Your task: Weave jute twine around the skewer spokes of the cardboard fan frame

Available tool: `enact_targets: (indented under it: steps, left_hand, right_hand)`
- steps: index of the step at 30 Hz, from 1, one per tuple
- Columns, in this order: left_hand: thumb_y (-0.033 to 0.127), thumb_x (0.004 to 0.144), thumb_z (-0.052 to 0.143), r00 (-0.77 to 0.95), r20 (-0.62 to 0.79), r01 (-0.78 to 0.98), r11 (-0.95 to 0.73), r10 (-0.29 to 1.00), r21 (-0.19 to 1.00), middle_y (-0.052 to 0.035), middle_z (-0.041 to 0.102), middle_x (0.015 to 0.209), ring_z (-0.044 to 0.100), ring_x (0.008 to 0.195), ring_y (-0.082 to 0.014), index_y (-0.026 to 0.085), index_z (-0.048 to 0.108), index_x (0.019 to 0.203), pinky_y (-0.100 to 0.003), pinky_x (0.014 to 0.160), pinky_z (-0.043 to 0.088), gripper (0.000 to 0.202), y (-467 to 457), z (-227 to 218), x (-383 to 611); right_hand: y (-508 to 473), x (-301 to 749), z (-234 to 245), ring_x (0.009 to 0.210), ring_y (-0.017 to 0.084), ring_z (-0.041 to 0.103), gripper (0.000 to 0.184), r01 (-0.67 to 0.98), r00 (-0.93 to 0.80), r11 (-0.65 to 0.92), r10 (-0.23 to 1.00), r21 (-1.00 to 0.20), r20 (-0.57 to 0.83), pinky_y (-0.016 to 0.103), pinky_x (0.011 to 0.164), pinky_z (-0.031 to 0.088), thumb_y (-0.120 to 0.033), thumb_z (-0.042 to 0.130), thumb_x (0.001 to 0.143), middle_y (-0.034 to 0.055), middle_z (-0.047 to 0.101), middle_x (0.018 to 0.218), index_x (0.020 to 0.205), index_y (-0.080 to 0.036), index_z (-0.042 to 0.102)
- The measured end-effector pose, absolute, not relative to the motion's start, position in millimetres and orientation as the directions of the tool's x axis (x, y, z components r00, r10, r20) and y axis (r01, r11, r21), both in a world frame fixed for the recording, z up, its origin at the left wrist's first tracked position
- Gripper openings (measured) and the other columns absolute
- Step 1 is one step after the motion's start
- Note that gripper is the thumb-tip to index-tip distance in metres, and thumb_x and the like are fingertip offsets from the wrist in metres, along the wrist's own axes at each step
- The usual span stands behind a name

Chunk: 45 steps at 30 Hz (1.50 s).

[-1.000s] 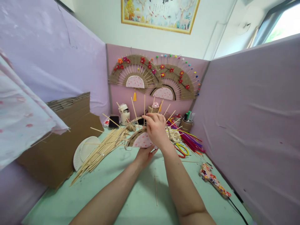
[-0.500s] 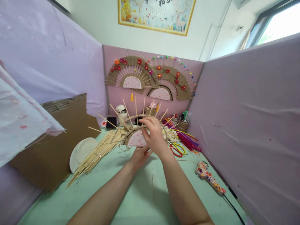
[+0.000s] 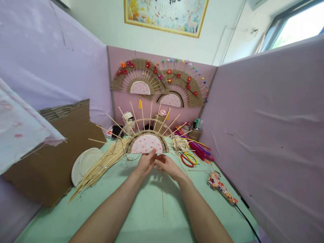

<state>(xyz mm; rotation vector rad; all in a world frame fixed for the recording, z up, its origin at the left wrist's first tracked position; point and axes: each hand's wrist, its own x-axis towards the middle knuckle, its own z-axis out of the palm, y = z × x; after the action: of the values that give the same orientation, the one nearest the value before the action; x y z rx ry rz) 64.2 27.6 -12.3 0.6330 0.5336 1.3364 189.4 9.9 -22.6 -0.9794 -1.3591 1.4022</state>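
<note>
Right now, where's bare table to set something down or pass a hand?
Bare green table: front left, between left forearm and skewer bundle; front right, between right forearm and glue gun. One loose skewer lies between the forearms. Crowded at the back: fan, scissors, pipe cleaners.

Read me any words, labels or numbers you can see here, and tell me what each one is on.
Framed picture: dark brush characters at its top edge, cut off, unreadable.
Half-made fan in the left hand: no writing.
Nothing else carries readable text.
</note>
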Motion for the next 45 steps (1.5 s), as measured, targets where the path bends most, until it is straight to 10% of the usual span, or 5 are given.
enact_targets:
  steps: [8,20,30,37,45]
  left_hand:
    - [0.026,0.062,0.082,0.121,0.055,-0.704,0.046,0.991,0.709,-0.0096,0.072,0.095,0.063,0.098,-0.0209,0.014,0.069,0.088,-0.033,0.093,0.042,0.032,26,-25,75]
    - [0.026,0.068,0.078,0.127,0.015,-0.782,0.091,0.992,0.617,-0.0026,0.071,0.100,0.063,0.091,-0.0155,0.020,0.066,0.099,-0.030,0.085,0.045,0.034,25,-11,70]
    - [0.015,0.064,0.075,-0.085,0.085,-0.251,-0.104,0.993,0.962,0.0000,0.057,0.068,0.052,0.074,-0.0160,0.019,0.062,0.065,-0.024,0.072,0.038,0.014,3,-18,85]
    - [0.021,0.082,0.058,0.020,0.829,0.289,-0.797,0.559,0.530,-0.0066,0.061,0.096,0.053,0.095,-0.0225,0.024,0.071,0.095,-0.035,0.089,0.039,0.018,4,81,71]
    - [0.014,0.086,0.050,0.351,0.837,0.596,-0.790,0.419,0.146,-0.0100,0.061,0.123,0.045,0.112,-0.0297,0.030,0.066,0.116,-0.045,0.096,0.030,0.038,29,98,84]
  right_hand:
    - [20,172,-34,0.079,0.014,0.065,0.026,-0.747,-0.063,-0.036,0.998,-0.664,0.017,0.027,0.074,0.053,-0.029,0.080,0.064,-0.0003,0.072,0.086,0.084,-0.023,0.065]
    - [21,179,-28,0.089,0.015,0.067,0.032,-0.846,0.005,0.002,1.000,-0.533,-0.004,0.032,0.084,0.056,-0.018,0.078,0.065,-0.0019,0.073,0.094,0.093,-0.025,0.065]
    - [28,190,-26,0.087,0.014,0.066,0.027,-0.759,0.235,0.226,0.970,-0.611,0.067,0.033,0.084,0.056,-0.017,0.078,0.062,-0.0035,0.071,0.088,0.085,-0.025,0.064]
    - [22,179,-24,0.094,0.016,0.065,0.039,-0.756,0.182,0.183,0.981,-0.628,0.067,0.033,0.084,0.055,-0.018,0.082,0.059,-0.0016,0.071,0.096,0.094,-0.025,0.066]
    - [14,172,-17,0.096,0.018,0.064,0.039,-0.751,0.143,0.164,0.986,-0.639,0.085,0.035,0.089,0.053,-0.017,0.082,0.059,-0.0014,0.072,0.095,0.095,-0.025,0.069]
